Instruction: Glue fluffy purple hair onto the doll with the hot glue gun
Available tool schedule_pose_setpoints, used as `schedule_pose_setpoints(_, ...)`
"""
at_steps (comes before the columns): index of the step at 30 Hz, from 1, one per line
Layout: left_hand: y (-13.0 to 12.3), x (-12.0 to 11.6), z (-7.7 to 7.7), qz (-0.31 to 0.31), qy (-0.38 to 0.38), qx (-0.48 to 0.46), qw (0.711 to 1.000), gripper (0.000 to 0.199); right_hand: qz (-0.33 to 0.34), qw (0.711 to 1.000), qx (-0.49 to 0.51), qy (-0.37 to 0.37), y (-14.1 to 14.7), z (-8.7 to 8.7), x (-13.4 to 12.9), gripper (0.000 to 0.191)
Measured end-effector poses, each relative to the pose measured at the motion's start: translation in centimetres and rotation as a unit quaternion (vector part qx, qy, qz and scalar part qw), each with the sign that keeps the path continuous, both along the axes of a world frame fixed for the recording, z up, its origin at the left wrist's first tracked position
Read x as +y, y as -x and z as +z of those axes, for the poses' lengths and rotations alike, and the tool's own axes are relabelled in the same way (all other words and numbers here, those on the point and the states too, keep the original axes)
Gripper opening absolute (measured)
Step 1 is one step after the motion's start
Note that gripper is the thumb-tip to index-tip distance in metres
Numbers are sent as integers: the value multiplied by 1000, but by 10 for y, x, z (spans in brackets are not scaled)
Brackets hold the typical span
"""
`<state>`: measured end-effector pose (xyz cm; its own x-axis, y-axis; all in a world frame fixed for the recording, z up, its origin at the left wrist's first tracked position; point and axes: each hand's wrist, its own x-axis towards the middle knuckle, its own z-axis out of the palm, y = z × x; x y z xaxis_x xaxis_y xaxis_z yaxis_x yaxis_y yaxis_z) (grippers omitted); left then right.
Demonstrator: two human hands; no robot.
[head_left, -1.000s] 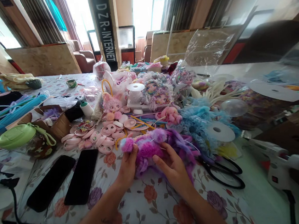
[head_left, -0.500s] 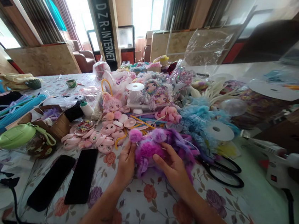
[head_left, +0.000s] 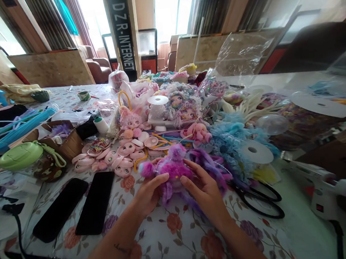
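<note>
Between my two hands is a fluffy purple and pink plush doll (head_left: 175, 166) with pompoms on top and dangling limbs. My left hand (head_left: 151, 191) grips its left side, the thumb lying across the front and the other fingers behind. On the opposite side my right hand (head_left: 202, 188) holds it with thumb and fingers. Fuzzy purple strands (head_left: 212, 164) spread to the right of the doll, beside my right hand. Black-handled scissors (head_left: 262, 200) lie right of those strands, their blades hidden. Pale pink doll faces (head_left: 124, 165) lie beyond my left hand.
Two black phones (head_left: 94, 203) lie at left, near a green-lidded jar (head_left: 44, 159). A glue gun (head_left: 321, 188) stands at right. Blue ruffled mesh (head_left: 232, 139) and a white spool (head_left: 257, 151) sit behind the scissors. Finished-looking dolls (head_left: 179, 102) and plastic bags crowd the back.
My left hand has shifted from the pompom at the upper left down to the doll's side. The doll has tilted, its left pompom now lower and further left.
</note>
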<state>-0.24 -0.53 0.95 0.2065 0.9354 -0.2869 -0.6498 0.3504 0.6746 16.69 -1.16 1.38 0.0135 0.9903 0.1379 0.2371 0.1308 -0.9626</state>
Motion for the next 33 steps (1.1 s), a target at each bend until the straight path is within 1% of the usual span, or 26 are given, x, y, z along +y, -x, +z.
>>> schedule_pose_setpoints(1,0,0,-1,1,5,-6,1000,32,-2,1000,-3,0,0,0,0,56)
schedule_pose_setpoints(3,0,0,-2,1,9,-8,1000,34,-5,1000,-6,-2,0,2,-1,56)
schedule_pose_setpoints(7,1,-1,-3,-6,-7,2,1000,51,-9,1000,-5,6,0,3,-1,56)
schedule_pose_setpoints(9,2,-2,-2,-19,-17,21,999,54,-11,1000,-8,12,0,2,-1,56)
schedule_pose_setpoints(12,2,-3,-2,-33,-4,42,999,51,-15,1000,-12,14,0,1,0,58)
schedule_pose_setpoints(14,1,-2,-2,-33,5,29,999,51,-18,1000,-4,14,0,0,0,59)
schedule_pose_setpoints(17,1,-2,-1,-30,-1,7,1000,51,-18,999,30,13,-2,-2,1,58)
schedule_pose_setpoints(23,2,-2,2,-38,-5,24,999,46,19,998,59,-7,-7,-2,1,50)
schedule_pose_setpoints(30,3,-2,1,-55,-4,41,998,37,35,997,71,13,-4,-1,-2,46)
schedule_pose_setpoints(33,4,-2,5,-68,11,23,997,38,27,997,74,-15,-6,-3,-3,45)
